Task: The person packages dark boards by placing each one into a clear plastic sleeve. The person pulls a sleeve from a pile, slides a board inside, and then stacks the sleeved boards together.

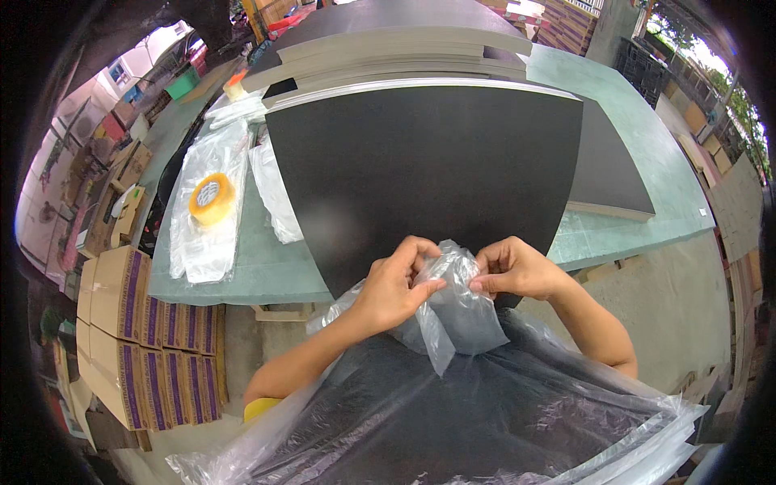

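A large clear plastic bag (pixel 420 404) spreads across the lower part of the view, with something dark showing through it. Its gathered, crumpled end (pixel 465 311) stands up in the middle. My left hand (pixel 396 283) pinches that bunched plastic from the left, thumb against fingers. From the other side my right hand (pixel 517 271) grips it between thumb and fingertips. Right behind both hands a big black board (pixel 428 162) slopes down off the table edge toward me.
Stacked boards (pixel 404 48) lie on the green table (pixel 614 242), and another dark board (pixel 606 170) lies at right. At left, a tape roll (pixel 212 200) rests on folded plastic bags (pixel 190 250). Cardboard boxes (pixel 121 347) are piled on the floor below.
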Tool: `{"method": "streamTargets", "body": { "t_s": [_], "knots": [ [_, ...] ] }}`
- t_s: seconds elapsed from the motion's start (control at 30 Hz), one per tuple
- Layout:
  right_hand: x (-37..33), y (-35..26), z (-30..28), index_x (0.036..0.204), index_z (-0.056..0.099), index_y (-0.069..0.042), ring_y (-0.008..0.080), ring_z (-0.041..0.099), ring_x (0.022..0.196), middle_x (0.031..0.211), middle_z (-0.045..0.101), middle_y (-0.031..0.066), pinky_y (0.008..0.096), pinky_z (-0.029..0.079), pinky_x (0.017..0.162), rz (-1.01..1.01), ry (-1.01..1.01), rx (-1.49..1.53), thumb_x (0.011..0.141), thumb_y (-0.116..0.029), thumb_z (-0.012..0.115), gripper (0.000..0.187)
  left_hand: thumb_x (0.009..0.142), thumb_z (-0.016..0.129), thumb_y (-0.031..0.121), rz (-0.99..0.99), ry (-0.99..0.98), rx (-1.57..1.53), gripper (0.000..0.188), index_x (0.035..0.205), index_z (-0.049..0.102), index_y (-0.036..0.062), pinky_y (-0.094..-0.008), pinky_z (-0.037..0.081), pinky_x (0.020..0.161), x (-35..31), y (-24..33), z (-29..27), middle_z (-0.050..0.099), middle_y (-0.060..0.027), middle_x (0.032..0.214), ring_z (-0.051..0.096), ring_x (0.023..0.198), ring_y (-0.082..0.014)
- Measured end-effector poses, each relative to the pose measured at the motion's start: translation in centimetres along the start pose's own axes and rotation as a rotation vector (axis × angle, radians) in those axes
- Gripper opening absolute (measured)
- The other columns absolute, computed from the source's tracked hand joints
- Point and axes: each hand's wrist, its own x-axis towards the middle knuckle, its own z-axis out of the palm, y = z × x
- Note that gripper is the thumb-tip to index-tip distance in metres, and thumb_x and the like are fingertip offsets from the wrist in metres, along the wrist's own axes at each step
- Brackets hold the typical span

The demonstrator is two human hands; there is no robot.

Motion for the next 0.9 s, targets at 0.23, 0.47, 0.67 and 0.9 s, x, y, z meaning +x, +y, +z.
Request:
{"method": "streamTargets", "body": {
  "t_s": [0.23, 0.47, 0.67, 0.9],
  "knots": [
    [0.3, 1.6, -0.4, 0.082, 0.059, 0.001, 0.0125, 0.059, 0.067, 0.074, 0.062, 0.0063, 0.0251, 0.048, 0.061, 0.102, 0.143, 0.471, 0.075, -0.008, 0.064, 0.012, 0.08, 0.059, 0.013, 0.426, 0.455, 0.082, 0.018, 0.07, 0.05, 0.0013, -0.0237, 0.039, 0.053, 0.9, -0.8, -2.9, 0.05, -0.0033, 0.067, 0.047, 0.058, -0.0099],
    [0.5, 0.8, 1.8, 0.082, 0.057, -0.004, 0.0124, 0.057, 0.072, 0.078, 0.059, 0.0046, 0.0237, 0.047, 0.064, 0.116, 0.07, 0.786, 0.075, -0.011, 0.066, 0.014, 0.08, 0.061, 0.028, 0.07, 0.073, 0.096, 0.028, 0.078, 0.049, 0.0028, -0.0269, 0.041, 0.045, -0.9, 1.3, -0.7, 0.056, -0.0112, 0.064, 0.053, 0.052, -0.0104],
    [1.2, 1.1, 4.3, 0.072, 0.053, -0.007, 0.0089, 0.05, 0.061, 0.067, 0.052, 0.0008, 0.0216, 0.04, 0.054, 0.041, 0.049, 0.838, 0.077, -0.026, 0.066, 0.024, 0.074, 0.067, 0.023, 0.188, -0.1, 0.204, 0.024, 0.078, 0.058, 0.0006, -0.0289, 0.041, 0.053, 0.2, 1.0, 0.8, 0.058, -0.0104, 0.071, 0.056, 0.061, -0.0182],
    [1.0, 0.8, 3.1, 0.075, 0.057, -0.005, 0.0086, 0.052, 0.058, 0.063, 0.055, 0.0002, 0.0236, 0.043, 0.053, -0.051, 0.212, 0.267, 0.083, -0.021, 0.058, 0.018, 0.078, 0.06, 0.016, 0.19, -0.076, 0.209, 0.016, 0.077, 0.057, 0.0, -0.0297, 0.042, 0.058, -0.1, 0.5, -0.2, 0.055, -0.0107, 0.077, 0.055, 0.067, -0.0202]
  ]
}}
